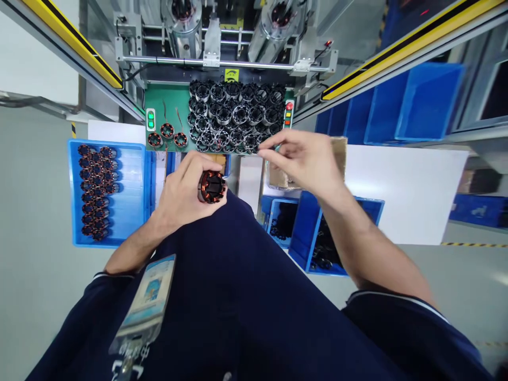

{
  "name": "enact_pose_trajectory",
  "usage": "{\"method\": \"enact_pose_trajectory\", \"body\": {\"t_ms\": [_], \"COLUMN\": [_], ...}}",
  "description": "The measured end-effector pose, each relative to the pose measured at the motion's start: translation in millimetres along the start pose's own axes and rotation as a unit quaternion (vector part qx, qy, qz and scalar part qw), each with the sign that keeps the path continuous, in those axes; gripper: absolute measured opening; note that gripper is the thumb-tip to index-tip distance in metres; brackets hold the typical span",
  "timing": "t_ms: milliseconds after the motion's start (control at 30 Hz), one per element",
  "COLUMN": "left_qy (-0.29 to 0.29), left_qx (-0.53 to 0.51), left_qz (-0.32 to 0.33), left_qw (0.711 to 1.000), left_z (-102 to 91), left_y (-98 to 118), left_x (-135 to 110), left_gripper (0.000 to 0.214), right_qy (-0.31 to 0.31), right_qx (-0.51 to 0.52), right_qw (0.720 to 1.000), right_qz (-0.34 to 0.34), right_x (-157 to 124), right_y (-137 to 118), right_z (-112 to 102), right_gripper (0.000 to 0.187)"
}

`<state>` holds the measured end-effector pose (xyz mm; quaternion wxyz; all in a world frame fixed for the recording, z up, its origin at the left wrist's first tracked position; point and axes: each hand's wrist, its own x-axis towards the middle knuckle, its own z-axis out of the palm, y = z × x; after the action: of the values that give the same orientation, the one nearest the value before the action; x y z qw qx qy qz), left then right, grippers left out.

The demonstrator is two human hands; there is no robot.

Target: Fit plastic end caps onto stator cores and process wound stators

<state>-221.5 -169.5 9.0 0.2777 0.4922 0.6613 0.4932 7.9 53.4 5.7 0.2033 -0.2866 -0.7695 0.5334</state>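
Note:
My left hand is closed around a copper-wound stator, held in front of my body below the green work surface. My right hand reaches forward with fingers pinched at the near edge of a pile of several black bare stator cores; whether anything is between the fingertips is too small to tell. Three wound stators lie on the green surface to the left of the pile.
A blue tray at left holds rows of wound stators. Blue bins with dark parts stand below my right arm, beside a cardboard box. Two metal machine cylinders rise behind the surface. Empty blue bins at right.

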Motion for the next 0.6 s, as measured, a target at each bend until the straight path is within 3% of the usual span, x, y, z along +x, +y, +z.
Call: {"method": "enact_pose_trajectory", "body": {"t_ms": [67, 200, 300, 433, 533, 600], "left_qy": [0.009, 0.026, 0.032, 0.041, 0.043, 0.021], "left_qx": [0.073, 0.177, 0.21, 0.127, 0.037, -0.022], "left_qz": [0.049, 0.156, 0.194, 0.216, 0.226, 0.198], "left_qw": [0.996, 0.971, 0.958, 0.967, 0.972, 0.98], "left_z": [3.2, 11.7, 16.2, 12.5, 5.2, 3.8], "left_y": [-8, -2, 10, 24, 34, 39], "left_x": [-2, -4, -2, 5, 15, 23], "left_gripper": [0.043, 0.042, 0.037, 0.041, 0.049, 0.054], "right_qy": [0.017, -0.13, -0.198, -0.205, -0.235, -0.267], "right_qx": [-0.051, -0.085, -0.097, -0.096, -0.067, -0.052], "right_qw": [0.998, 0.982, 0.971, 0.969, 0.961, 0.95], "right_qz": [-0.045, -0.108, -0.091, -0.102, -0.126, -0.151], "right_x": [-7, -19, -19, -17, -13, -8], "right_y": [-17, -59, -70, -75, -88, -97], "right_z": [1, 20, 29, 16, -4, -18], "right_gripper": [0.04, 0.059, 0.052, 0.024, 0.027, 0.029]}}
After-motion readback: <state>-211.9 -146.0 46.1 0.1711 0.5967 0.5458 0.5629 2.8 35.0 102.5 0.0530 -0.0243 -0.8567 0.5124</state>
